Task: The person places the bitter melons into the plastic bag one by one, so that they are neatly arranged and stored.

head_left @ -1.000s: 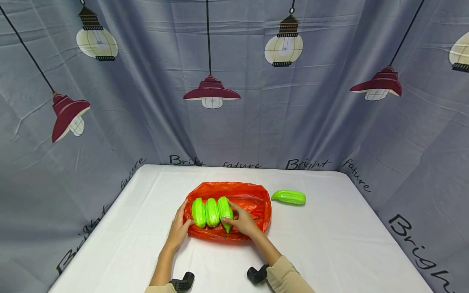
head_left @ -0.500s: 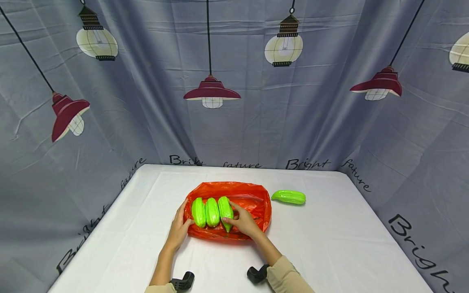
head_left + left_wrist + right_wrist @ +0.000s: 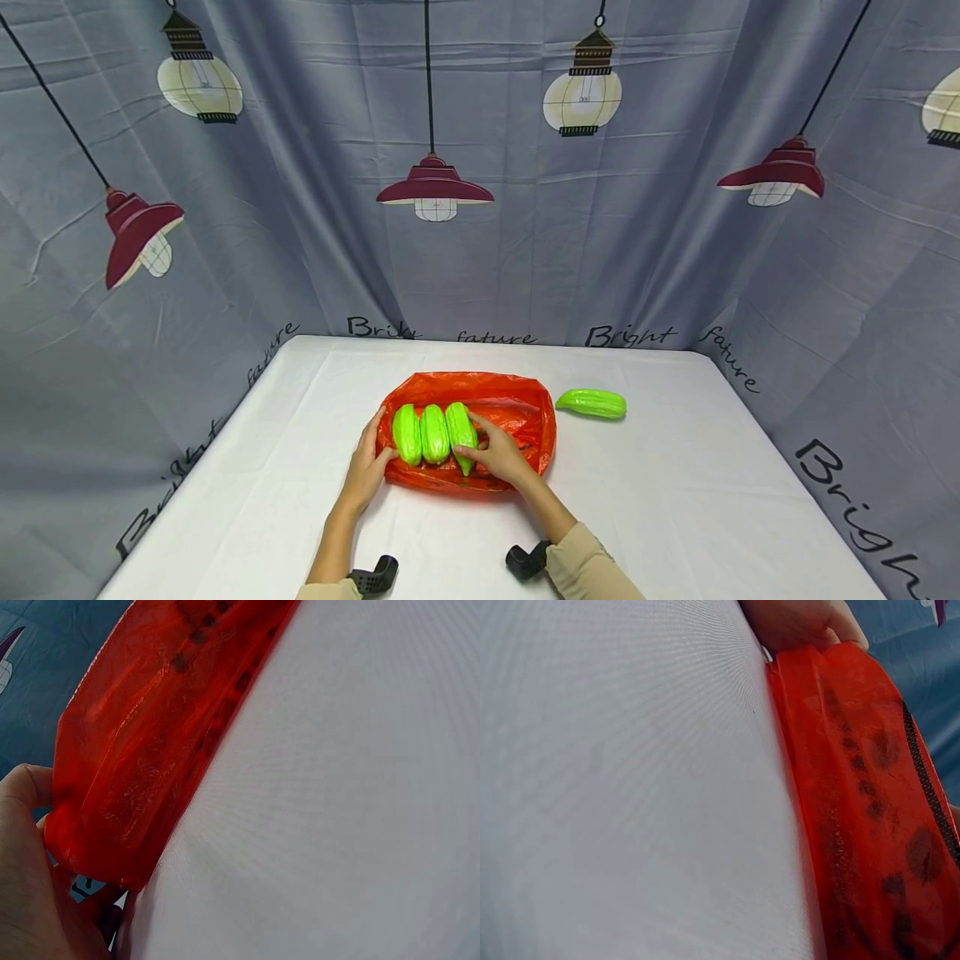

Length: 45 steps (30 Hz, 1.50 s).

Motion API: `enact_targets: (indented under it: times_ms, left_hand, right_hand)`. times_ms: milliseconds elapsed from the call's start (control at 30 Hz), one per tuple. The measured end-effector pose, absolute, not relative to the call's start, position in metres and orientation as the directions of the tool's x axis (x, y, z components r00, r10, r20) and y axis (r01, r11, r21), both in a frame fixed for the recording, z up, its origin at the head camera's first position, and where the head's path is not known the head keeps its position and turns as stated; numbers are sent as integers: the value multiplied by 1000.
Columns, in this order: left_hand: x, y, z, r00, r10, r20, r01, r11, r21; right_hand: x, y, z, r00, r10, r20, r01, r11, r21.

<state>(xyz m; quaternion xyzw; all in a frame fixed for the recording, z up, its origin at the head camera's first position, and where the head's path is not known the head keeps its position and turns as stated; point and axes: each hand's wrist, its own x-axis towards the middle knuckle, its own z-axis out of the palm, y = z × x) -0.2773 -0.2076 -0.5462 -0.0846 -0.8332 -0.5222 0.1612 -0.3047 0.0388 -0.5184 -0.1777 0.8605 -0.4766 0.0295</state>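
A red plastic bag [image 3: 517, 408] lies with its mouth spread wide on the white table. Inside it, side by side at the left, are the left ribbed green gourd [image 3: 406, 435], the middle gourd [image 3: 434, 435] and the right gourd [image 3: 461, 425]. My left hand [image 3: 365, 467] grips the bag's left edge, thumb over the rim; the left wrist view shows the hand [image 3: 26, 855] at the red plastic [image 3: 142, 750]. With thumb and fingers, my right hand [image 3: 498, 457] holds the right gourd. My left hand [image 3: 802, 619] also appears at the bag [image 3: 870, 802] in the right wrist view.
Another green gourd [image 3: 591, 404] lies on the white tablecloth [image 3: 660, 500], right of the bag. Grey-blue curtains [image 3: 322, 233] printed with lamps and lettering stand behind and at both sides of the table. Black devices [image 3: 527, 562] sit at both wrists.
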Motion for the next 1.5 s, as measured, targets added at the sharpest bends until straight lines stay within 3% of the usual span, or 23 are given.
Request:
enact_targets:
  times_ms: [700, 900, 1200, 1333, 1500]
  left_hand:
    - [-278, -206, -544, -940, -28, 340, 295, 433, 851]
    - [-278, -206, -543, -941, -22, 339, 297, 428, 854]
    - [-279, -208, -544, -937, -26, 347, 301, 443, 845]
    - [-278, -208, -545, -937, -25, 348, 303, 441, 845]
    - [-276, -208, -545, -939, -24, 344, 301, 430, 851]
  right_hand:
    - [-309, 50, -511, -929, -342, 140, -299, 475, -828]
    - [-309, 68, -484, -898, -395, 194, -378, 465, -800]
    - [-306, 116, -418, -813, -515, 270, -485, 345, -803]
    - [-303, 138, -390, -822, -490, 292, -487, 336, -806]
    - [-324, 173, -397, -842, -428, 330, -500, 385, -776]
